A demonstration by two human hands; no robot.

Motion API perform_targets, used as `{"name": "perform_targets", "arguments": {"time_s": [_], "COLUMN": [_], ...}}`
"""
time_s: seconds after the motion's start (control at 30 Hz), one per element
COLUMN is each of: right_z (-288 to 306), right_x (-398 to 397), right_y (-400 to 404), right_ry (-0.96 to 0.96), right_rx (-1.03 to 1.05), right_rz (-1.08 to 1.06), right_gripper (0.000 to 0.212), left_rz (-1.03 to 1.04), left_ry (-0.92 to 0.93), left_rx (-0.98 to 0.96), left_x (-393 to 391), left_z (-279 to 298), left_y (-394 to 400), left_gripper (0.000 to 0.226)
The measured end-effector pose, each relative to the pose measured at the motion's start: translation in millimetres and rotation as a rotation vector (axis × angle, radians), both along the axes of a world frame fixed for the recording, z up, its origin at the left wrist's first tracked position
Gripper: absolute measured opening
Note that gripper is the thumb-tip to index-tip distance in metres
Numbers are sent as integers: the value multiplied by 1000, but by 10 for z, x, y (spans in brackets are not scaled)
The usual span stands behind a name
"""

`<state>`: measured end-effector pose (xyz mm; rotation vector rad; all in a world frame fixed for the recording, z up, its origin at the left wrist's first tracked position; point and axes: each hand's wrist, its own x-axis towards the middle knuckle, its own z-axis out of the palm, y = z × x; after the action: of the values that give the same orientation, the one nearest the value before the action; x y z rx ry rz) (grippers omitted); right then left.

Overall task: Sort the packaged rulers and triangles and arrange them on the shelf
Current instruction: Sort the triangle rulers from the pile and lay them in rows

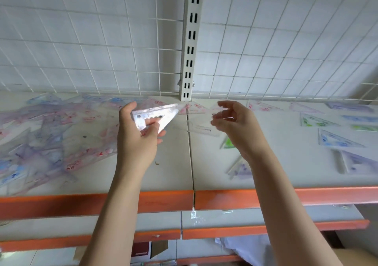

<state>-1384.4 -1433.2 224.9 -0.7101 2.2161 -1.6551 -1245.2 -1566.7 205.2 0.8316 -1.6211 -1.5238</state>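
a clear triangle [155,116] is in the middle of the frame, above the shelf [266,175], gripped by the left hand [139,135] with curled fingers. the right hand [233,122], just right of it, pinches something clear and blurred. mixed packaged triangles [41,143] lie piled at left, sorted ones [339,141] at right.

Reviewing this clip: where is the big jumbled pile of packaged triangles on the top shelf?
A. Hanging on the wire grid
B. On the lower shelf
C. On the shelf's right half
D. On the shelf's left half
D: the heap of packaged triangles covers the left half of the shelf, while the right half holds separately laid triangles.
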Motion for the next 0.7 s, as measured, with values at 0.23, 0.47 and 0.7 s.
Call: {"name": "perform_targets", "arguments": {"time_s": [0.23, 0.47, 0.7], "right_z": [102, 113, 79], "right_x": [57, -5, -406], "right_y": [267, 544, 1013], "right_ry": [38, 27, -66], "right_rx": [-329, -347, -529], "right_rz": [-51, 39, 126], "right_gripper": [14, 13, 47], "left_rz": [-33, -57, 3], "left_ry": [121, 166, 185], "left_rx": [-23, -40, -23], "left_x": [-5, -169, -507], "left_z": [44, 89, 109], "left_y": [192, 440, 865], "left_gripper": [28, 22, 19]}}
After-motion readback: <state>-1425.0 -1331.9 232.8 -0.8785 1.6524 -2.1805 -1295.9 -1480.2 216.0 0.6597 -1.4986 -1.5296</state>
